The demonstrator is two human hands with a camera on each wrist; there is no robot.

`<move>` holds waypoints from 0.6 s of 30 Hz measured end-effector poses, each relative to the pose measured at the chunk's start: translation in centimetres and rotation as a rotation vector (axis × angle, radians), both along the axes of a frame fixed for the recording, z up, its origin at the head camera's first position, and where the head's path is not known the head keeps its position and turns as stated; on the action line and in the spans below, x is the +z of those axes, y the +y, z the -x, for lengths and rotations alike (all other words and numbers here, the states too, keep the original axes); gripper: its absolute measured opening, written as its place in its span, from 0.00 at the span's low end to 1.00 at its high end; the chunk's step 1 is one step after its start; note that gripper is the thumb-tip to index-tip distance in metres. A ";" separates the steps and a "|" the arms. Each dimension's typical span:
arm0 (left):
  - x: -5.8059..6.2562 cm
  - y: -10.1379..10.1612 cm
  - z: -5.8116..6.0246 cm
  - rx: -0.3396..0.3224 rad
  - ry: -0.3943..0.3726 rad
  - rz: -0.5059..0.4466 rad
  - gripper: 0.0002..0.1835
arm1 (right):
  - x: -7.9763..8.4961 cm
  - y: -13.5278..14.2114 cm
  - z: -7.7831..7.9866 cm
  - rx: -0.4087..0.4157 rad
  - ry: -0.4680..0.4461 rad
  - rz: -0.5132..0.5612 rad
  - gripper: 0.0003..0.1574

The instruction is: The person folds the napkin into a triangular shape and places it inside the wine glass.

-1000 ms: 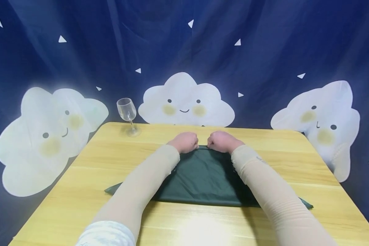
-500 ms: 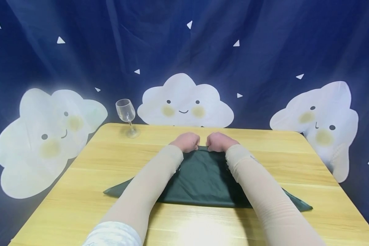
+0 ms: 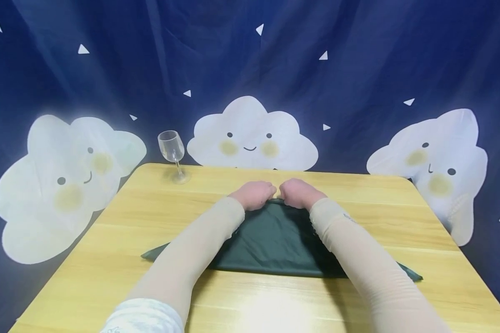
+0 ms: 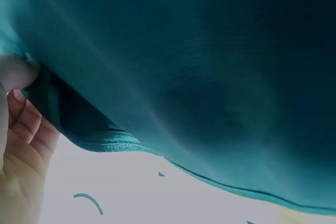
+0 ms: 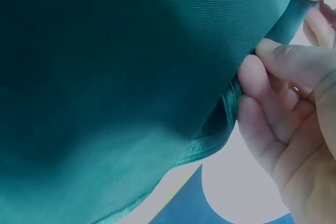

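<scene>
Right wrist view shows the right hand (image 5: pixel 294 114) pinching the edge of the cloth (image 5: pixel 121 77) between thumb and fingertips. At the left edge of the left wrist view, the left hand (image 4: pixel 23 124) holds the same edge, its thumb laid over the fabric. Both grips are narrow, with only cloth between the digits. Seen from the head, the two hands sit side by side at the middle of the cloth's far edge, and the gap between them is smaller than half a second ago. The forearms stand a little wider apart than in that frame, so less of the cloth's left and right corners shows past them.

The cloth is dark green from above and teal up close, smooth with a satiny sheen and a fine ribbed weave. Below the grip its edge sags in a loop, baring a darker fold, and a thin hem runs along it. Its near edge is nearly straight, and pointed corners stick out left and right on the table (image 3: pixel 125 217). Stretchy beige sleeves (image 3: pixel 200 240) cover both forearms. The tabletop is pale yellow, wood-grained and rounded at its far corners, with a bright glare near the middle. At far left a clear wine glass (image 3: pixel 172 147) stands upright, unmoved. Behind hangs a dark blue curtain (image 3: pixel 216 51) printed with white smiling clouds (image 3: pixel 252 121) and small triangles.
</scene>
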State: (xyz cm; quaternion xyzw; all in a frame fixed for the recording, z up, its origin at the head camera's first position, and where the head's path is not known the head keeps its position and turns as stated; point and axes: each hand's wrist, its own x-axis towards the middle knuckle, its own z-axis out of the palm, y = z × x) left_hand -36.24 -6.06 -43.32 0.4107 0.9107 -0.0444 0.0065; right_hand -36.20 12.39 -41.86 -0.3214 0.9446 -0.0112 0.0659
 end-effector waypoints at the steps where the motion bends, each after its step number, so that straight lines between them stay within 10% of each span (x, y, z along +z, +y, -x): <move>1: 0.0 0.0 -0.1 -0.010 0.011 0.014 0.09 | 0.1 0.0 -0.1 0.008 -0.002 0.000 0.19; 10: 0.9 -0.6 -1.3 -0.045 0.076 0.092 0.11 | 1.2 -0.1 -1.0 0.041 0.000 0.041 0.24; 18: 1.1 -0.6 -1.6 0.082 -0.074 -0.056 0.14 | 1.0 0.0 -1.0 -0.098 -0.096 0.092 0.11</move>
